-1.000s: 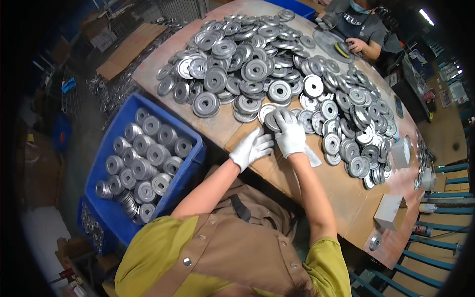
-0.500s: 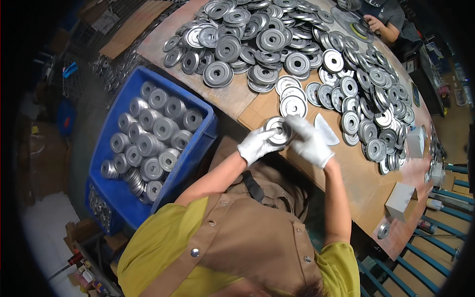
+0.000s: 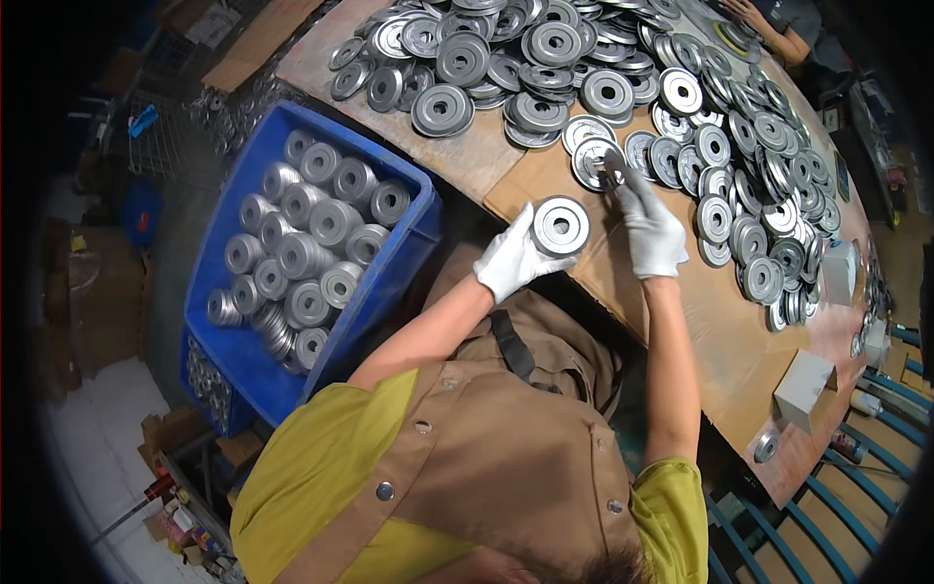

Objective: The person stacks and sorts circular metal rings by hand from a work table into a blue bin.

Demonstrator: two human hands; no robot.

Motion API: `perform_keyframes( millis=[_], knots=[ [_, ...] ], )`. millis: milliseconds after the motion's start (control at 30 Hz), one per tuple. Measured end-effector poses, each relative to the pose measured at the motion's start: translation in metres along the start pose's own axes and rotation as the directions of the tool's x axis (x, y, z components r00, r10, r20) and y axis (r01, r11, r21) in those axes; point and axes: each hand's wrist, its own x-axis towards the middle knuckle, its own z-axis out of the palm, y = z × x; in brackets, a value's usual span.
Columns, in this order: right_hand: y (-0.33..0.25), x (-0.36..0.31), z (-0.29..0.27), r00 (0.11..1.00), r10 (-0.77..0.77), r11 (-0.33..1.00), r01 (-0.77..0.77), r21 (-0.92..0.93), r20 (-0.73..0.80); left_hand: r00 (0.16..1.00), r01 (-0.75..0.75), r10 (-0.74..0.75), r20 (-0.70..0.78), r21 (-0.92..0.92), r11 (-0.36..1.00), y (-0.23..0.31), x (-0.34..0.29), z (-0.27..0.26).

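I see my left hand (image 3: 511, 261), in a white glove, closed around a grey metal disc (image 3: 560, 226), holding it just above the near edge of the surface (image 3: 720, 331). My right hand (image 3: 650, 230), also gloved, reaches farther out with its fingers spread partly open; the fingertips touch a flat disc (image 3: 595, 159) lying on the brown cardboard sheet (image 3: 545, 180), gripping nothing that I can make out. Beyond and to the right lies a wide heap of similar discs (image 3: 623, 68). To my left, below the surface, a blue crate (image 3: 409, 248) holds more discs stacked in rows. Another person's arm (image 3: 769, 24) shows at the far edge.
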Motion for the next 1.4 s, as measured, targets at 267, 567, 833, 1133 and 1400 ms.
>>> perform_keyframes(
  millis=[267,567,833,1133,1400],
  knots=[
    [-0.011,-0.027,-0.013,0.948,0.318,0.806,-0.286,0.518,0.029,0.997,0.0,-0.004,0.077,0.059,0.998,0.0,0.003,-0.003],
    [-0.039,-0.004,-0.003,0.979,0.079,0.983,-0.044,-0.179,0.19,0.999,0.026,-0.022,-0.049,0.081,0.996,-0.006,0.01,-0.008],
    [-0.046,-0.013,0.013,0.917,-0.003,0.946,0.132,-0.295,0.4,1.0,0.016,-0.016,-0.005,0.029,0.999,0.006,0.001,0.007],
    [-0.007,0.035,0.004,0.903,-0.426,0.833,0.367,-0.414,-0.057,0.983,-0.149,0.155,-0.103,0.068,0.987,0.042,-0.017,0.023],
    [-0.047,-0.018,-0.003,0.803,0.186,0.823,-0.442,0.356,0.566,0.994,-0.104,0.103,0.045,0.719,0.688,0.052,-0.02,0.032]
  ],
)
